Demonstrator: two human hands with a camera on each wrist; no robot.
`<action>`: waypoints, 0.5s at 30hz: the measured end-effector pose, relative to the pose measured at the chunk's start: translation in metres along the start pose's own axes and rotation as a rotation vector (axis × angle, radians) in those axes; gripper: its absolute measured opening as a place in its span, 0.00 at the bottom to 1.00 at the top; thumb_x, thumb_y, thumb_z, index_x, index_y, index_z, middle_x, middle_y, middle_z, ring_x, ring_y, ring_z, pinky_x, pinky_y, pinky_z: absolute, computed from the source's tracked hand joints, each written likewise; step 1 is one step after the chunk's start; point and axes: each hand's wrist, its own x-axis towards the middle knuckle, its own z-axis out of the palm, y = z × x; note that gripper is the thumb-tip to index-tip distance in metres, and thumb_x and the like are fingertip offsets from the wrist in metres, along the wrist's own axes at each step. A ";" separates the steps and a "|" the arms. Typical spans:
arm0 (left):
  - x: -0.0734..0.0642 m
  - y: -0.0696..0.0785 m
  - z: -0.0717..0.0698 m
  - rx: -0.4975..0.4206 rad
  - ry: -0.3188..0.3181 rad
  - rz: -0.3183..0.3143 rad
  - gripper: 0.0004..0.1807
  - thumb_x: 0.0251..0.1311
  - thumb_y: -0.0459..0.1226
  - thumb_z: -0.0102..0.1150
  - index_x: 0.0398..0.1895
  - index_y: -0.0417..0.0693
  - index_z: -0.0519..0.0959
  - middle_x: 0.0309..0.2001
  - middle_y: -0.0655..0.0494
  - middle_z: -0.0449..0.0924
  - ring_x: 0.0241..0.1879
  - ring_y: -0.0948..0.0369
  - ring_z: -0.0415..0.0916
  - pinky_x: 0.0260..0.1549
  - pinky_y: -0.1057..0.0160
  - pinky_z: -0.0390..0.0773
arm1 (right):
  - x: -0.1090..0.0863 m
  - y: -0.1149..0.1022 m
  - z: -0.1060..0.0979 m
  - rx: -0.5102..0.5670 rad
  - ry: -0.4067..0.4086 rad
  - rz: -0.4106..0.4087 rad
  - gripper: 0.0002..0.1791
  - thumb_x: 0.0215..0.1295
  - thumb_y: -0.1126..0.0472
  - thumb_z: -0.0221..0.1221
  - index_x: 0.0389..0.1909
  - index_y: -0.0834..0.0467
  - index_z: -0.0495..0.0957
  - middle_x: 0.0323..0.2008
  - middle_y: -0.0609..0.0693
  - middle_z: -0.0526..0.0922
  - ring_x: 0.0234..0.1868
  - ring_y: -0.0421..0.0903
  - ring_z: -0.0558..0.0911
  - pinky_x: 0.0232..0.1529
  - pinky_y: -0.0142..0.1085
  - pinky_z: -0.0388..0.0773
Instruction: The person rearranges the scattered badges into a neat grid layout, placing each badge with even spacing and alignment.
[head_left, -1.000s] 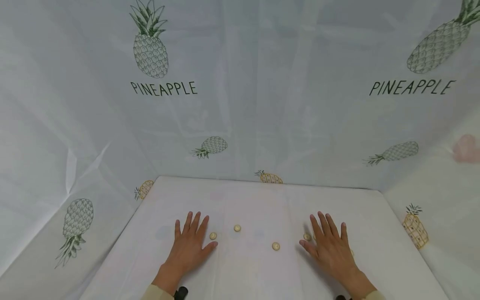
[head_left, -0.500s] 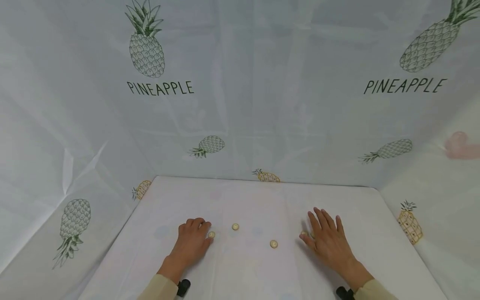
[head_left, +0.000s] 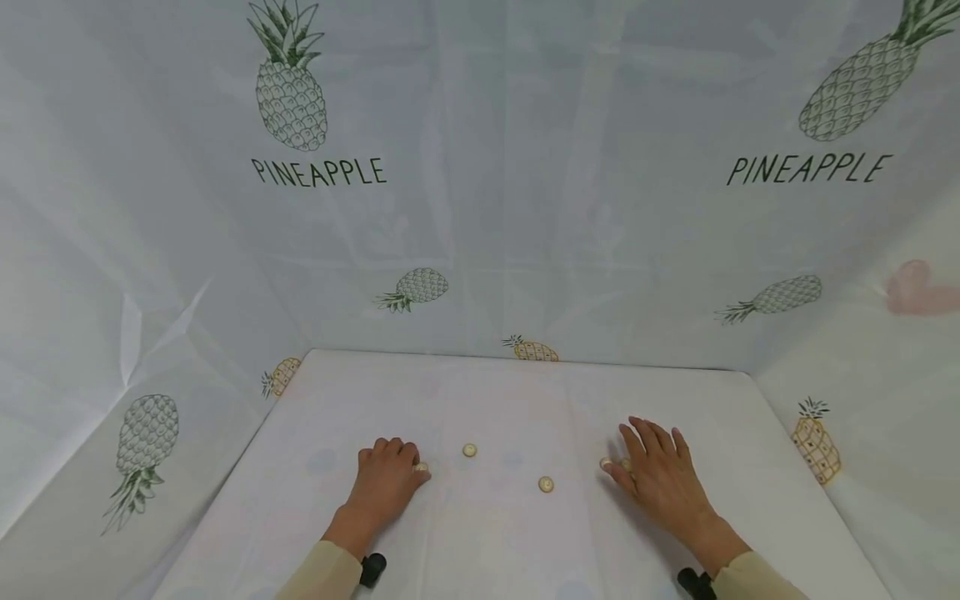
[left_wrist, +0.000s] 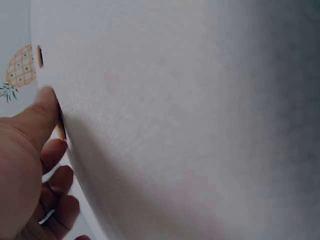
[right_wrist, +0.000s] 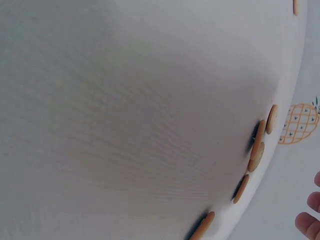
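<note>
My left hand is at the left of the white table with its fingers curled. Its thumb and index finger pinch a small round tan disc lying on the cloth. In the left wrist view the disc's thin edge shows between thumb and index finger. My right hand hovers palm down over the right side, fingers spread and holding nothing. Two similar discs show by its thumb, one at the tip and another partly hidden. In the right wrist view several discs lie close together, some overlapping.
Two more discs lie between the hands, one farther back and one nearer. A white cloth covers the table. Pineapple-printed curtains enclose it at the back and sides.
My left hand's straight, spread fingers have curled, and thumb and index finger have closed on the disc beside them. My right hand stays almost in place, still spread. The head view has shifted slightly.
</note>
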 end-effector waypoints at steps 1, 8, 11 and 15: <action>0.000 0.000 0.000 -0.005 -0.005 -0.012 0.18 0.64 0.53 0.71 0.41 0.51 0.79 0.37 0.57 0.75 0.44 0.53 0.70 0.48 0.44 0.68 | 0.000 0.001 0.000 -0.006 0.000 -0.005 0.37 0.67 0.42 0.68 0.65 0.66 0.75 0.63 0.65 0.77 0.63 0.68 0.76 0.63 0.70 0.66; -0.001 -0.006 0.006 -0.093 -0.029 -0.047 0.18 0.66 0.49 0.71 0.54 0.52 0.82 0.52 0.52 0.80 0.53 0.50 0.74 0.52 0.41 0.71 | -0.005 0.016 -0.009 0.031 -0.056 0.057 0.26 0.62 0.58 0.71 0.57 0.67 0.78 0.54 0.64 0.80 0.57 0.66 0.77 0.56 0.65 0.72; -0.002 -0.008 0.006 -0.125 -0.035 -0.045 0.13 0.68 0.43 0.70 0.53 0.55 0.83 0.53 0.53 0.80 0.54 0.50 0.75 0.52 0.41 0.73 | -0.007 0.029 -0.012 0.049 -0.087 0.105 0.22 0.62 0.62 0.69 0.54 0.66 0.79 0.52 0.62 0.80 0.56 0.65 0.76 0.53 0.64 0.71; -0.001 -0.009 0.007 -0.147 -0.030 -0.048 0.09 0.68 0.40 0.70 0.48 0.56 0.83 0.51 0.54 0.80 0.53 0.50 0.75 0.52 0.42 0.73 | -0.013 0.052 -0.017 0.034 -0.076 0.113 0.18 0.59 0.66 0.68 0.50 0.65 0.80 0.48 0.61 0.81 0.53 0.64 0.77 0.50 0.64 0.71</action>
